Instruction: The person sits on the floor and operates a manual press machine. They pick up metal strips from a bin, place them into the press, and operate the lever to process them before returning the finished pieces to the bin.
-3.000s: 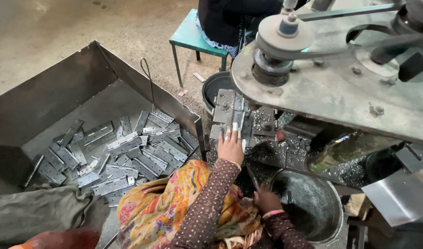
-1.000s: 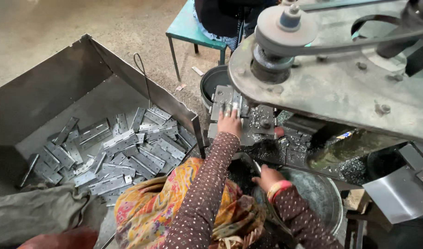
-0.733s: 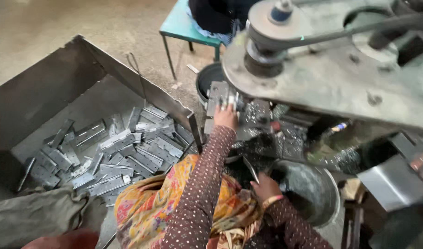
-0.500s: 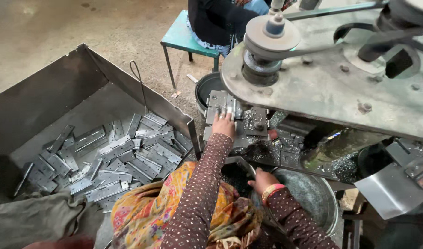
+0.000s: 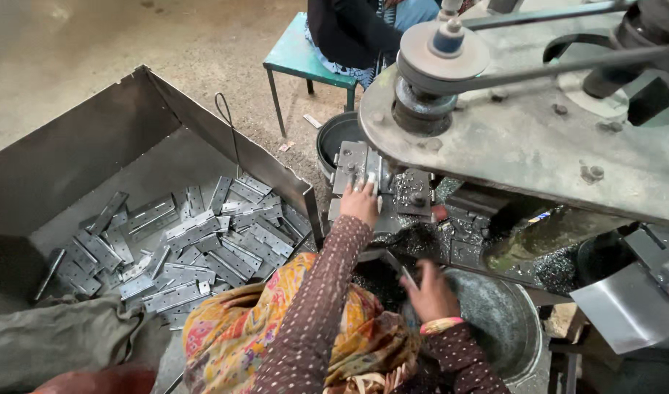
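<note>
My left hand (image 5: 360, 201) presses on a flat grey metal hinge plate (image 5: 353, 161) lying on the machine bed under the big grey machine (image 5: 524, 138). My right hand (image 5: 429, 290) hovers lower down, over the rim of a round metal bucket (image 5: 503, 315), fingers spread; it is blurred and I cannot make out anything in it. Both arms wear dark dotted sleeves, and a yellow and orange patterned cloth (image 5: 239, 335) covers my lap.
A large sheet-metal bin (image 5: 94, 146) on the left holds several grey hinge plates (image 5: 196, 241). A dark round tub (image 5: 338, 135) stands behind the machine bed. Another person sits on a green stool (image 5: 298, 55) at the top. Belt and pulley (image 5: 440, 51) run overhead.
My left hand stays on the hinge plate at the machine bed. My right hand has risen from inside the bucket toward its near rim. The view has shifted slightly.
</note>
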